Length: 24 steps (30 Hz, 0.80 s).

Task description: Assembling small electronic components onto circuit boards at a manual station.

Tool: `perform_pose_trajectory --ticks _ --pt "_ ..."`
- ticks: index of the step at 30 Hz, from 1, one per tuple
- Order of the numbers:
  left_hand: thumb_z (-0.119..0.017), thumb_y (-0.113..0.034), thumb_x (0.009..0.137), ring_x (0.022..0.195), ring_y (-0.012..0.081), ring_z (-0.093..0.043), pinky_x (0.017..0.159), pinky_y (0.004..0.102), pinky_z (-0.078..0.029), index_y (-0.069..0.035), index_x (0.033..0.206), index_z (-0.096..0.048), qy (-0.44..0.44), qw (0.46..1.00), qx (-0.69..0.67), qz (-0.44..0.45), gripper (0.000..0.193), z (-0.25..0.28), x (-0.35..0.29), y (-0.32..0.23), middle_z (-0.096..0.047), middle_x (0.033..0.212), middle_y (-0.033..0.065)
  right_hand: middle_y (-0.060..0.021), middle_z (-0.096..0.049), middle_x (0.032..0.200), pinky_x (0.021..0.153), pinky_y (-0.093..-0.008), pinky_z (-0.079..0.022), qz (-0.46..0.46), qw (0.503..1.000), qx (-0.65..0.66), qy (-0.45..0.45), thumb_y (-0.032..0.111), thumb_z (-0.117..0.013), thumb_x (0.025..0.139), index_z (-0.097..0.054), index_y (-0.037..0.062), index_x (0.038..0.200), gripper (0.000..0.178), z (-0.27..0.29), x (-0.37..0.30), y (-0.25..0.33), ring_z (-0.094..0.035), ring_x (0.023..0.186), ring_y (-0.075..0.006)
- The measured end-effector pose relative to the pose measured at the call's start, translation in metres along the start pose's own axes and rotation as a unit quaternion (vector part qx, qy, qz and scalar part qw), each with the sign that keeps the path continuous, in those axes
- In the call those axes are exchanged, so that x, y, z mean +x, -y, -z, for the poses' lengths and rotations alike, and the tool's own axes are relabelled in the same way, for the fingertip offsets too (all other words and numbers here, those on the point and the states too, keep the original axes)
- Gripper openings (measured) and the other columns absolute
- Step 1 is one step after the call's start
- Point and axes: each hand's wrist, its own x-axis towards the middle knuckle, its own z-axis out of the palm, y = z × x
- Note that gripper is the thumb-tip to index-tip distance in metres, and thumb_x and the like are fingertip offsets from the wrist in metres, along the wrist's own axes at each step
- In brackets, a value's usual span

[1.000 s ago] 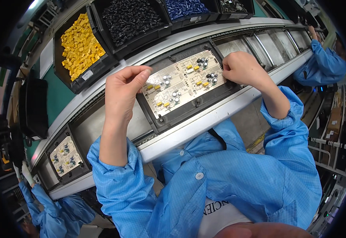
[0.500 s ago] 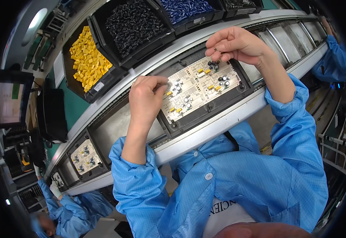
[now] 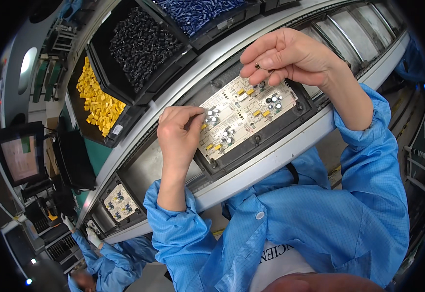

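A pale circuit board [image 3: 235,118] sits in a dark carrier frame [image 3: 232,164] on the conveyor, fitted with round capacitors and small yellow blocks. My left hand [image 3: 177,136] is at the board's upper left edge, thumb and forefinger pinched beside a group of capacitors; what lies between the fingertips is hidden. Above the board's far right part, my right hand [image 3: 292,57] is curled with the palm partly turned up. Its thumb and forefinger grip a tiny dark electronic component [image 3: 257,66]. Thin wire leads also show near its other fingers.
Beyond the conveyor rail [image 3: 275,160] stand bins of yellow blocks [image 3: 95,100], black parts [image 3: 142,46] and blue parts [image 3: 193,12]. Another populated board [image 3: 120,202] lies farther left on the line. A gloved co-worker [image 3: 120,263] is at lower left, near a monitor [image 3: 21,155].
The whole view has tilted and shifted slightly. My left hand stays pinched at the board's left edge. My right fingers have turned a little, showing the dark component more plainly.
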Motion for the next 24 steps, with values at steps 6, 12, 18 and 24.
perform_pose_trajectory --ticks 6,12,18,24 --pt "-0.074 0.001 0.075 0.079 0.0186 -0.062 0.070 0.0279 -0.050 -0.002 0.086 -0.073 -0.004 0.999 0.033 -0.007 0.011 -0.004 0.001 -0.002 -0.069 0.084 0.0089 -0.0228 -0.069 0.102 0.066 -0.0215 -0.062 0.017 1.000 -0.001 -0.011 0.000 -0.059 0.091 -0.058 -0.0097 0.117 0.029 0.000 -0.003 -0.001 -0.072 0.086 -0.0216" --pt "-0.075 -0.002 0.072 0.078 0.0231 -0.061 0.077 0.0342 -0.046 -0.005 0.078 -0.071 -0.025 0.999 0.023 -0.005 0.008 -0.009 0.001 -0.007 -0.069 0.081 0.0057 -0.0177 -0.070 0.092 0.061 -0.0188 -0.060 0.025 0.999 -0.011 -0.038 0.005 -0.058 0.093 -0.059 -0.0081 0.112 0.023 0.003 -0.003 -0.003 -0.072 0.078 -0.0171" --pt "-0.074 -0.003 0.072 0.080 0.0247 -0.061 0.077 0.0357 -0.046 -0.006 0.079 -0.071 -0.018 0.997 0.061 -0.049 0.008 -0.008 0.001 -0.006 -0.068 0.081 0.0062 -0.0163 -0.070 0.089 0.054 -0.0169 -0.057 0.032 0.999 -0.026 -0.007 0.009 -0.061 0.093 -0.059 -0.0043 0.103 0.017 -0.006 -0.003 -0.002 -0.071 0.069 -0.0140" --pt "-0.073 -0.003 0.071 0.080 0.0259 -0.061 0.077 0.0367 -0.046 -0.006 0.078 -0.070 -0.010 0.995 0.096 -0.037 0.008 -0.010 0.002 -0.008 -0.067 0.078 0.0061 -0.0150 -0.071 0.086 0.049 -0.0151 -0.054 0.034 0.999 -0.026 0.000 0.009 -0.062 0.092 -0.060 -0.0028 0.103 0.017 -0.002 -0.001 -0.005 -0.069 0.062 -0.0105"
